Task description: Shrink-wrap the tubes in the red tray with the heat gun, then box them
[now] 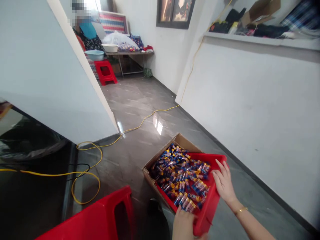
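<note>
hands: both grip red tray [217, 200] | tubes [182, 176] spilling, seemingly | box [160, 156] below

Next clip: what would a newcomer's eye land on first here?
The red tray heaped with small blue and orange tubes, tilted over an open cardboard box at lower centre, held by the left hand and right hand. Next, the yellow cable looping across the glossy grey floor.

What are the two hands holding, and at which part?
The red tray of small tubes: left hand grips its near corner, right hand its right rim.
</note>
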Demonstrator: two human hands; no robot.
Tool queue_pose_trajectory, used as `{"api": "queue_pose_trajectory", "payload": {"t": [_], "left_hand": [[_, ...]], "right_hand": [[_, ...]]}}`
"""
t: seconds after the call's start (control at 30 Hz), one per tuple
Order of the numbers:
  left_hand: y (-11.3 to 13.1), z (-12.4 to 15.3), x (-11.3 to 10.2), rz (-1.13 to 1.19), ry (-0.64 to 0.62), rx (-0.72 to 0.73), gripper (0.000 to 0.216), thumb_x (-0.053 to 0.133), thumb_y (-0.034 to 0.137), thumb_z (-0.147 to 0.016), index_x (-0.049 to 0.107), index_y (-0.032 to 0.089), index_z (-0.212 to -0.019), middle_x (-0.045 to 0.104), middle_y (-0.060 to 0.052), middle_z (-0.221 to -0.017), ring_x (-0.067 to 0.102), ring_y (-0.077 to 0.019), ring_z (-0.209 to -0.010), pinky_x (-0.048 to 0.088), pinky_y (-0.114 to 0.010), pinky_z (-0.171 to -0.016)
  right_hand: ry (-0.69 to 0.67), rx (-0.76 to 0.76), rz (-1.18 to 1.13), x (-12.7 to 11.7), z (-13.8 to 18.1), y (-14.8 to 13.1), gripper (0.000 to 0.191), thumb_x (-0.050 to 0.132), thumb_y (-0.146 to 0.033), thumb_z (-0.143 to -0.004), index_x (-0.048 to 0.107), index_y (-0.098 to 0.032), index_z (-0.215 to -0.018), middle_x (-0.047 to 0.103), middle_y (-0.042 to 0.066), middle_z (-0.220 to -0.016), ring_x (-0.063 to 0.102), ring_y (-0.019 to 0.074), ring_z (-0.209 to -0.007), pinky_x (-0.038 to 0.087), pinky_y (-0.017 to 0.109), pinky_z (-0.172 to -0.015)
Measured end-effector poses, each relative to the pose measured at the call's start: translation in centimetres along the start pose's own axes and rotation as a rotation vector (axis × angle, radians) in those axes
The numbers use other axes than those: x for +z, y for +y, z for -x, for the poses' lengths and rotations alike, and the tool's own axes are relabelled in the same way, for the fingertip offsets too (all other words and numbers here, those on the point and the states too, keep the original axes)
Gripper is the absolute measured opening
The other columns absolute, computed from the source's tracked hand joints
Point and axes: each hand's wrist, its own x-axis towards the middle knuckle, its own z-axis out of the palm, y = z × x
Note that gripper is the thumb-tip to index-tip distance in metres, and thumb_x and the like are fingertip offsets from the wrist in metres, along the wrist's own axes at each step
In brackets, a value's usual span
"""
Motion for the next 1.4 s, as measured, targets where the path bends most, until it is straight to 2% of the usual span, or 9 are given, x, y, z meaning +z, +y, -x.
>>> {"api": "queue_pose_trajectory", "payload": {"t": [0.07, 0.17, 0.27, 0.4, 0.57, 0.73, 0.93, 1.1, 1.4], "left_hand": [[1.3, -0.6, -1.1, -0.098, 0.006, 0.041, 0.033, 0.058, 0.052, -0.077, 0.07, 0.024, -0.068, 0.069, -0.014, -0.079, 0.063, -0.0324, -0.086, 0.041, -0.044, -0.097], [2.6, -2.8, -4.3, 0.029, 0.242, 0.047, 0.048, 0.054, 0.054, -0.081, 0.051, 0.021, -0.045, 0.052, -0.006, -0.053, 0.049, -0.0193, -0.056, 0.041, -0.034, -0.062], [2.9, -5.1, -8.1, 0.351, 0.389, 0.012, 0.053, 0.067, 0.053, -0.072, 0.043, 0.018, -0.04, 0.036, 0.001, -0.044, 0.032, -0.0106, -0.046, 0.029, -0.027, -0.049], [2.5, -7.6, -13.1, 0.552, 0.509, -0.043, 0.049, 0.073, 0.055, -0.062, 0.048, 0.017, -0.044, 0.039, 0.004, -0.042, 0.033, -0.0079, -0.042, 0.026, -0.023, -0.043], [2.1, -9.6, -18.7, 0.764, 0.681, -0.094, 0.038, 0.08, 0.047, -0.052, 0.061, 0.014, -0.054, 0.058, 0.002, -0.049, 0.05, -0.0104, -0.046, 0.041, -0.022, -0.047], [2.5, -11.0, -22.5, 0.883, 0.761, -0.129, 0.032, 0.084, 0.033, -0.044, 0.067, 0.013, -0.061, 0.067, -0.001, -0.056, 0.058, -0.0121, -0.05, 0.047, -0.022, -0.05], [3.0, -10.2, -21.2, 0.922, 0.701, -0.157, 0.034, 0.087, 0.034, -0.044, 0.07, 0.011, -0.063, 0.069, -0.004, -0.059, 0.06, -0.0129, -0.051, 0.048, -0.022, -0.051], [3.7, -7.7, -18.3, 0.939, 0.65, -0.165, 0.034, 0.088, 0.037, -0.046, 0.07, 0.011, -0.059, 0.064, -0.001, -0.052, 0.056, -0.0104, -0.047, 0.045, -0.019, -0.048], [7.6, -4.3, -16.4, 1.154, 0.738, -0.285, 0.04, 0.089, 0.037, -0.043, 0.074, 0.013, -0.071, 0.071, -0.005, -0.067, 0.065, -0.0162, -0.059, 0.053, -0.023, -0.055]], "right_hand": [[0.058, -0.015, -0.022, 1.2, -1.4, -0.8, 0.041, 0.032, -0.04, -0.095, 0.062, -0.017, -0.079, 0.049, 0.012, -0.139, 0.024, 0.0285, -0.142, 0.02, 0.055, -0.116], [0.071, -0.03, -0.053, 2.6, -5.0, -3.2, 0.039, 0.032, -0.037, -0.095, 0.065, -0.018, -0.083, 0.059, 0.011, -0.126, 0.034, 0.0292, -0.136, 0.015, 0.058, -0.115], [-0.01, -0.102, -0.104, 3.6, -9.9, -6.1, 0.04, 0.034, -0.036, -0.094, 0.064, -0.02, -0.073, 0.069, 0.009, -0.09, 0.055, 0.0282, -0.113, 0.009, 0.058, -0.115], [-0.141, -0.167, -0.208, 5.1, -17.1, -8.9, 0.045, 0.047, -0.042, -0.089, 0.049, -0.023, -0.048, 0.057, 0.003, -0.053, 0.058, 0.0202, -0.067, 0.031, 0.044, -0.109], [-0.001, 0.05, -0.343, 6.3, -23.1, -7.4, 0.033, 0.049, -0.047, -0.087, 0.063, -0.018, -0.087, 0.066, 0.013, -0.104, 0.054, 0.0285, -0.107, 0.027, 0.047, -0.108], [0.017, 0.432, -0.526, 8.2, -22.0, -2.9, 0.053, 0.051, -0.056, -0.083, 0.057, -0.011, -0.111, 0.058, 0.02, -0.123, 0.052, 0.0312, -0.115, 0.038, 0.049, -0.101], [-0.119, 0.591, -0.832, 11.5, -19.9, -2.8, 0.065, 0.039, -0.072, -0.083, 0.06, -0.016, -0.109, 0.064, 0.012, -0.121, 0.057, 0.0241, -0.113, 0.046, 0.039, -0.096], [-0.231, 0.594, -1.115, 11.1, -21.6, -3.5, 0.077, 0.011, -0.072, -0.089, 0.064, -0.018, -0.104, 0.07, 0.009, -0.11, 0.064, 0.0229, -0.105, 0.05, 0.037, -0.093], [-0.226, 0.572, -1.246, 6.2, -26.1, -3.6, 0.048, 0.04, -0.062, -0.089, 0.061, -0.02, -0.076, 0.068, 0.0, -0.067, 0.064, 0.0187, -0.069, 0.052, 0.034, -0.083]]}}
